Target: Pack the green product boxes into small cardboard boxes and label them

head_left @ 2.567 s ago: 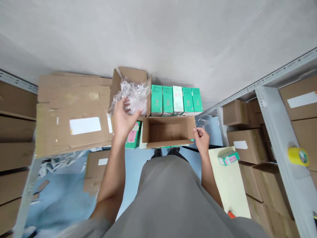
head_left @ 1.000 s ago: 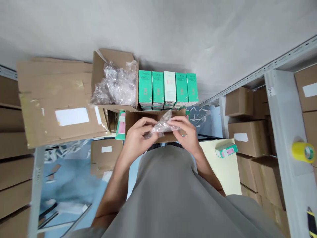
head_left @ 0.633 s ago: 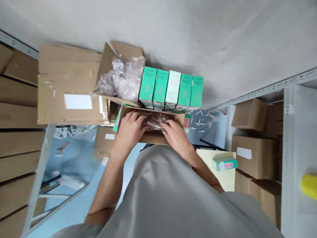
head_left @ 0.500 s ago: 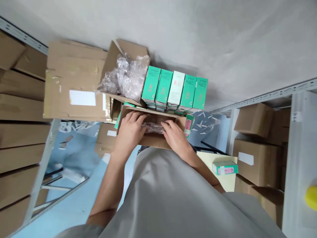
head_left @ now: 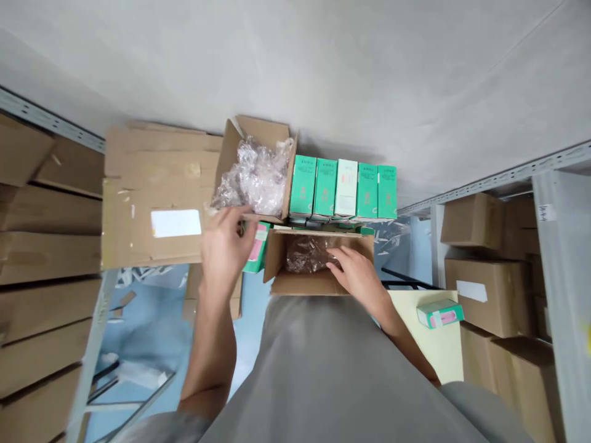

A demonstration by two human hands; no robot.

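I rest my right grip (head_left: 359, 274), loosely spread, on clear plastic wrap (head_left: 302, 255) inside the open carton (head_left: 307, 285), seemingly padding it, while my left grip (head_left: 225, 247), half-curled, too blurred to tell its hold, nears the wrap-filled box (head_left: 265, 128), where gathering more calls for opening wider.

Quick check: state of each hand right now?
Left hand: loosely open, nothing visibly held, near the farther box.
Right hand: at the plastic wrap; can't tell whether it grips any.
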